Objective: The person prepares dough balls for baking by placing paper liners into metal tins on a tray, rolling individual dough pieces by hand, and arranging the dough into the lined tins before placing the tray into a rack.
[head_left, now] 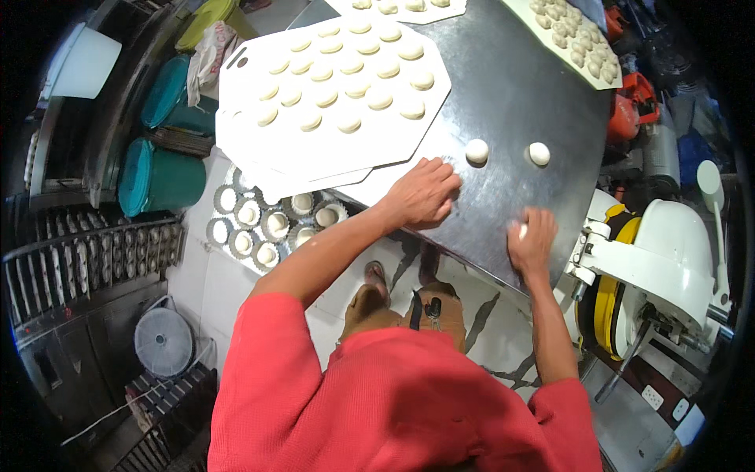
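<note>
Table (pixel 503 102): brushed metal, dull sheen. Dough balls (pixel 476 150): smooth, matt. Boards (pixel 330 149): white plastic. Far-left lidded tubs (pixel 157 177): glossy teal plastic.

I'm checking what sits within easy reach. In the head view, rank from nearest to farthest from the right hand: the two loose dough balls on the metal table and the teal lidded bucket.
From the right hand:
1. Round white dough ball, on the steel table straight ahead of the hand.
2. Second round white dough ball, ahead and to its left.
3. Teal lidded plastic bucket, on the floor far left.

two loose dough balls (pixel 476 150), two teal bins (pixel 161 177)
</note>
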The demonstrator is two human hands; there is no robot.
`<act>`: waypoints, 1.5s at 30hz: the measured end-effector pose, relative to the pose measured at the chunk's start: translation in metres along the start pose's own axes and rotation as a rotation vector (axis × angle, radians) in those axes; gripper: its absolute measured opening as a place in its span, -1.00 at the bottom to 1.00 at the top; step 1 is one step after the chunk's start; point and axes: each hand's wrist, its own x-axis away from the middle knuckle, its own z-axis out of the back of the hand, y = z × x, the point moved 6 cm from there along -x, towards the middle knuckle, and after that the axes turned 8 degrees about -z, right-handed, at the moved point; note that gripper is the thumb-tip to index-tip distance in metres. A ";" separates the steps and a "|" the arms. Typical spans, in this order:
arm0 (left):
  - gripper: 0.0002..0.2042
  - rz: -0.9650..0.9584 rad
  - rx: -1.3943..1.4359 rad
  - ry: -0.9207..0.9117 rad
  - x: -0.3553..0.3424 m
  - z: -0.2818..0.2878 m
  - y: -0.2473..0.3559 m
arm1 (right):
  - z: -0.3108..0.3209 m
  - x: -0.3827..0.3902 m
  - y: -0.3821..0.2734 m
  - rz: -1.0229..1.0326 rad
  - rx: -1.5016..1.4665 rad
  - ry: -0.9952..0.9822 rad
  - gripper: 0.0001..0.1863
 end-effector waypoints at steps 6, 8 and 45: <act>-0.82 0.135 0.133 0.138 0.001 -0.022 0.032 | -0.028 -0.016 -0.047 -0.073 -0.153 0.049 -0.87; -0.83 0.109 0.144 0.187 0.028 -0.016 0.027 | -0.017 0.032 -0.047 0.138 -0.275 -0.032 -0.90; -0.78 0.279 0.141 0.282 -0.009 -0.020 0.017 | -0.038 -0.056 -0.043 0.140 -0.277 0.009 -0.95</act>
